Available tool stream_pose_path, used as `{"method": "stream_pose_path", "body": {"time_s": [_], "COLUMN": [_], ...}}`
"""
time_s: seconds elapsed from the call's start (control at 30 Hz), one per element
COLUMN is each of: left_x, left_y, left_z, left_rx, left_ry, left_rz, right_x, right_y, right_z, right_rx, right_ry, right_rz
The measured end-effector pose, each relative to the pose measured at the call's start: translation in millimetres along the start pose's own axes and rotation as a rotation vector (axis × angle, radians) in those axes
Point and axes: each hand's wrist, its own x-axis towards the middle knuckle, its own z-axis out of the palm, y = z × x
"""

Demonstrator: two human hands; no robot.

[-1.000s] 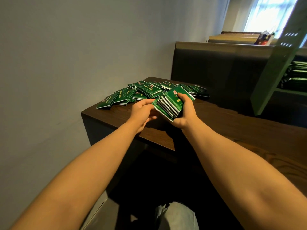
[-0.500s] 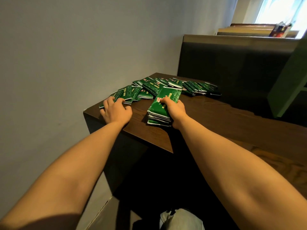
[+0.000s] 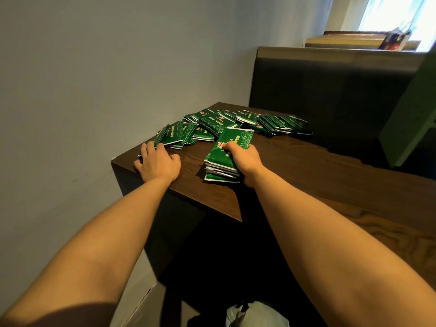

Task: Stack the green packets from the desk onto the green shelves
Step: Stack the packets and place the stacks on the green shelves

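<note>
Dark wood worktop (image 3: 306, 175) runs from 9 to 3 o'clock across your view. Green shelf upright (image 3: 410, 119) shows only at the 3 o'clock edge; its shelves are out of frame.

Loose heap of green packets (image 3: 221, 123) lies at 12 o'clock, fanned and overlapping, unsorted. The stack of packets (image 3: 220, 161) rests near the worktop's front edge, probably set down to keep it square while you gather more.

Your right hand (image 3: 245, 159) grips it, thumb on top, palm against its 3 o'clock side. Your left hand (image 3: 158, 162), at 9 o'clock of the stack, lies spread flat, fingertips on the heap's nearest packets.
</note>
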Motion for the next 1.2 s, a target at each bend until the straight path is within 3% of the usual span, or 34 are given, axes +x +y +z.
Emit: {"method": "stream_pose_path", "body": {"time_s": [0.17,0.33,0.8,1.07,1.2], "left_x": [-9,-22,-74,-93,-97], "left_y": [-3,4,93,104,106], "left_z": [-6,-15,-28,-25,-26], "left_rx": [-0.300,-0.389,-0.916,-0.860,-0.862], "left_ry": [0.185,0.285,0.153,-0.008,-0.029], "left_rz": [-0.005,0.146,0.372,0.505,0.566], "right_x": [1,-6,-37,25,34], "right_y": [2,1,-11,28,30], "right_z": [-7,-5,-22,-24,-26], "right_rx": [-0.019,0.014,0.062,0.128,0.141], "right_ry": [-0.022,-0.042,-0.034,-0.173,-0.173], "right_rz": [-0.026,-0.046,0.118,0.187,0.119]}}
